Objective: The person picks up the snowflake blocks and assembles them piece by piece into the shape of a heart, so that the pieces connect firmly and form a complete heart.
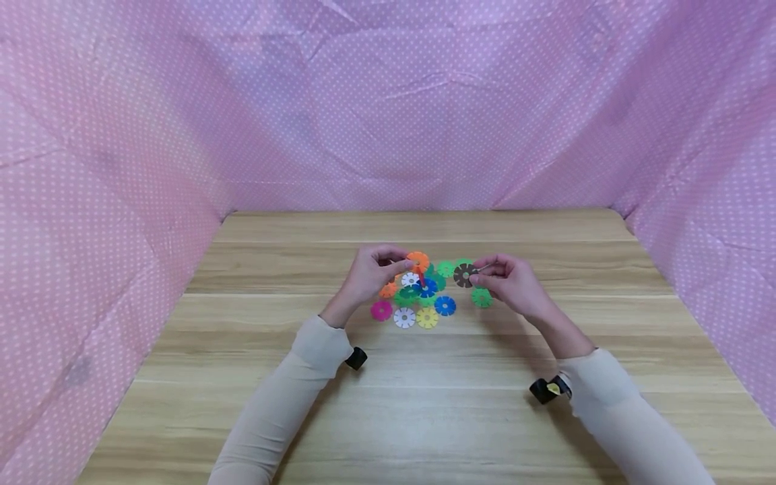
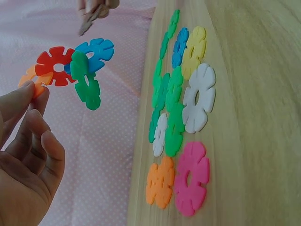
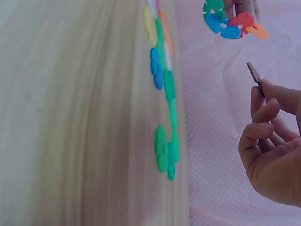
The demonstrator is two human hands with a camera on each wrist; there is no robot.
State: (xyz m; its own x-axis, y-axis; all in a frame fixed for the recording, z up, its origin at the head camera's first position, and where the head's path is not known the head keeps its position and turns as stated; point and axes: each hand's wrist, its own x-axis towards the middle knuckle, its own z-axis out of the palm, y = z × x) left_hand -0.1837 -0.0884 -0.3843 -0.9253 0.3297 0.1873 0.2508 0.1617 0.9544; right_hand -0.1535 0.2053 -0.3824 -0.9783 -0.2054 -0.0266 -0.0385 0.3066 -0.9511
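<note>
Between thumb and fingertips, my left hand (image 1: 376, 273) holds the orange flower-shaped disc (image 2: 28, 75) at one end of a small linked chain. Joined to it are a red disc (image 2: 45, 61), a blue disc (image 2: 106, 43) and a green disc (image 2: 81, 63); the chain hangs in the air above the table. To its right, my right hand (image 1: 512, 283) pinches a brown disc (image 1: 461, 271) by its edge. In the right wrist view the brown disc (image 3: 253, 71) appears nearly edge-on, apart from the chain.
Several loose discs lie on the wooden table below the hands, among them a pink disc (image 2: 200, 174), a white disc (image 2: 207, 89), a yellow disc (image 1: 427, 325) and several green ones. A pink dotted cloth (image 1: 388, 135) hangs around the table's back and sides.
</note>
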